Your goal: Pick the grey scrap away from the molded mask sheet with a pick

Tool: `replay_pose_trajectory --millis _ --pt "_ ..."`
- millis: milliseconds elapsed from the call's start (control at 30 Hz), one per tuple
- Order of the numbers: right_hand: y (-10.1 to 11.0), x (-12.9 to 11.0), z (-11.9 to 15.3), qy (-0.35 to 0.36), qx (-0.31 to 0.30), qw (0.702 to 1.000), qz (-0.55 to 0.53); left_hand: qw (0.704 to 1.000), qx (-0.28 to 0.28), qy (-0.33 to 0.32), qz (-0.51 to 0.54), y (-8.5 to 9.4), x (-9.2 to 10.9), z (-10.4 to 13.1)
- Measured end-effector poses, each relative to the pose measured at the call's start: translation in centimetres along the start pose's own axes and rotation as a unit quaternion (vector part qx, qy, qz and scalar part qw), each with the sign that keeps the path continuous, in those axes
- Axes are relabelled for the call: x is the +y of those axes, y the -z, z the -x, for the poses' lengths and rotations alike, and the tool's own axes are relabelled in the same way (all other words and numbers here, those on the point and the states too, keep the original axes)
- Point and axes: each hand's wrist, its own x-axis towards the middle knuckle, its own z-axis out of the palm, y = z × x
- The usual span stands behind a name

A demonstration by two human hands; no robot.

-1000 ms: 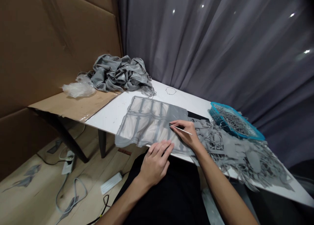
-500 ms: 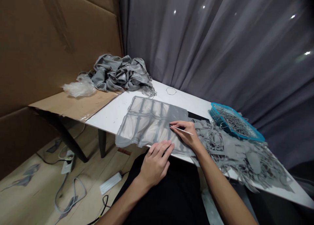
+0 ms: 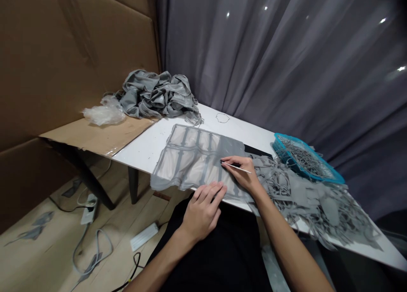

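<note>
A grey fabric sheet (image 3: 181, 160) with rows of pale, see-through panels lies over the front edge of the table. My left hand (image 3: 202, 209) rests flat on its near edge, fingers stretched out and lying side by side. Above the sheet's right part, my right hand (image 3: 241, 173) pinches a thin white stick-like tool (image 3: 238, 168) with a dark tip, held like a pen. The tip meets the fabric or is very close to it; its exact kind cannot be made out.
Crumpled grey fabric (image 3: 159, 94) is heaped at the back left, beside a clear plastic bag (image 3: 104, 111). Grey scraps and strips (image 3: 305, 198) cover the right side. A blue basket (image 3: 324, 169) holds more strips. A thin dark loop (image 3: 222, 118) lies on the white table (image 3: 244, 128).
The view has shifted very slightly. Both hands keep nearly the same places on the fabric, and the white tool's angle has barely altered.
</note>
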Motion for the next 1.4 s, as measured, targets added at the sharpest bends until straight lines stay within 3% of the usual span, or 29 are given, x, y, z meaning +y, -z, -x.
replay_pose_trajectory --millis 367,533,800,1100,1400 --pt "0.0 -0.1 0.0 0.009 -0.001 1.0 0.024 1.0 -0.005 0.005 -0.007 -0.1 0.1 0.0" --pt "-0.2 -0.1 0.1 0.048 -0.011 0.991 0.122 1.0 -0.009 0.006 -0.011 -0.2 0.1 0.1" --pt "-0.5 -0.4 0.0 0.11 -0.063 0.953 0.274 1.0 0.002 0.004 0.008 -0.1 0.1 0.0" --pt "-0.9 0.1 -0.6 0.06 0.038 0.977 0.201 1.0 0.002 -0.002 -0.017 -0.2 0.1 0.1" --pt "0.1 -1.8 -0.5 0.001 0.099 0.992 0.079 1.0 -0.01 -0.003 -0.023 -0.2 -0.1 0.1"
